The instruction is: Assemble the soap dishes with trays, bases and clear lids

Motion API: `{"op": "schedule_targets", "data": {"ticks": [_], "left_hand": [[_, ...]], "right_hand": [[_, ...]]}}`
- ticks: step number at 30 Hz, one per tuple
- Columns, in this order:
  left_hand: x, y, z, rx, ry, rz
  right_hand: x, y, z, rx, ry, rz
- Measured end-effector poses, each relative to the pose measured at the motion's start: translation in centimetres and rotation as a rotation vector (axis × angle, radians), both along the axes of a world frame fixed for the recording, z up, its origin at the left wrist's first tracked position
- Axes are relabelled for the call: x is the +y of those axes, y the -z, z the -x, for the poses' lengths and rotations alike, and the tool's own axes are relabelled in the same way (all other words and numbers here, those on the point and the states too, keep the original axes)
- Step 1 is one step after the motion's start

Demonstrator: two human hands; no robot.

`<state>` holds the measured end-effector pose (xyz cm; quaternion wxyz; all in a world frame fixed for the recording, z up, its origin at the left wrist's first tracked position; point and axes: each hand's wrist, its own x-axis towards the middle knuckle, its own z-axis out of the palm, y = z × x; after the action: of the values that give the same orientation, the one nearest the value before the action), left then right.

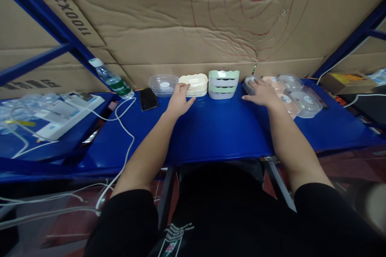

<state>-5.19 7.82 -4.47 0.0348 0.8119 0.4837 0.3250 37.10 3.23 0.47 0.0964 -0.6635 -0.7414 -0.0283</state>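
My left hand (178, 100) is at the left front of a stack of cream scalloped plastic dishes (197, 84), thumb apart and fingertips at the stack's edge. To its left stand nested clear plastic trays (159, 84) with a white round sticker. A stack of green and lavender dishes (223, 86) rises between my hands. My right hand (261, 92) lies with spread fingers over a greyish clear-lidded container (248, 84), partly hiding it. Close by on the right are peach containers (288, 103) and clear-lidded containers (306, 103) with round stickers.
The blue table (217, 132) has a cardboard wall (157, 16) behind it. A black phone (148, 99) and a water bottle (113, 78) are at the left, beside a white cable (128, 132). An open cardboard box (346, 82) stands far right. Blue metal posts (39, 12) frame the sides.
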Motion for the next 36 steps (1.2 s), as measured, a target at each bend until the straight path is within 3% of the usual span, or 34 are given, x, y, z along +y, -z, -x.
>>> {"op": "schedule_targets", "data": {"ticks": [8, 14, 18, 25, 29, 32, 36], "left_hand": [[0.6, -0.1, -0.9, -0.067, -0.190, -0.032], [0.1, -1.2, -0.7, -0.118, -0.285, -0.083], [-0.6, -2.1, -0.3, -0.209, -0.318, -0.215], [-1.5, -2.9, -0.3, -0.352, -0.175, -0.449], [-2.7, -2.8, -1.5, -0.403, -0.070, -0.521], [-4.3, -3.1, -2.5, -0.340, -0.039, -0.472], [-5.9, -3.9, -3.2, -0.192, -0.048, -0.297]], "right_hand": [[0.5, 0.5, 0.1, 0.072, -0.116, -0.092], [0.5, 0.5, 0.3, 0.074, -0.147, -0.096], [0.2, 0.2, 0.6, 0.121, -0.155, -0.158], [-1.4, -1.3, 3.2, 0.301, -0.198, -0.415], [-2.6, -1.7, 5.8, 0.402, -0.329, -0.543], [-3.8, -1.6, 7.7, 0.429, -0.420, -0.470], [-4.9, -1.4, 9.0, 0.522, -0.411, -0.261]]}}
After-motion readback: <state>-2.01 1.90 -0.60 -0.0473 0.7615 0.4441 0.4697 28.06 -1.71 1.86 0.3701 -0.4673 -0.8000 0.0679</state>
